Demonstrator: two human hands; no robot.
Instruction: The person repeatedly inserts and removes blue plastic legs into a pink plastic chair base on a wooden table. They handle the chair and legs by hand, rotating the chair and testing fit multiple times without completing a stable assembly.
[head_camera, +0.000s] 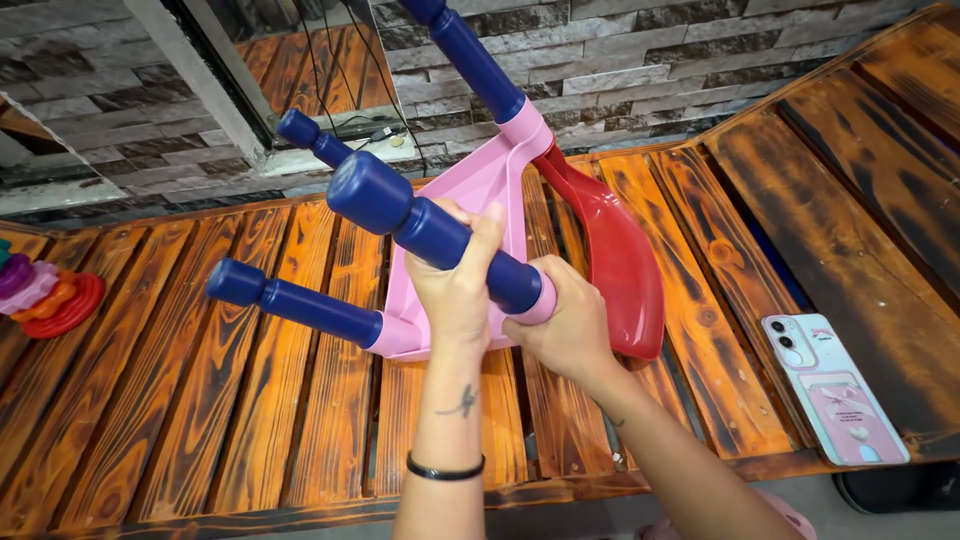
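Upturned plastic kid's chair (480, 190) on desk (200, 400): light, stiff, slick (hollow?). Left hand (455, 285) wraps blue leg (440, 238); right hand (570, 325) clasps its pink socket (543, 300).

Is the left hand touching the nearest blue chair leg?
Touching. The head view shows the left hand with its fingers wrapped around the blue chair leg of the upturned pink chair; the right hand grips its base.

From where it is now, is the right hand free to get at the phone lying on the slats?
Probably not straight away: the right hand is wrapped around the base of the blue chair leg. The phone lies further right on the wooden table, with bare slats between, so the path looks open once it lets go.
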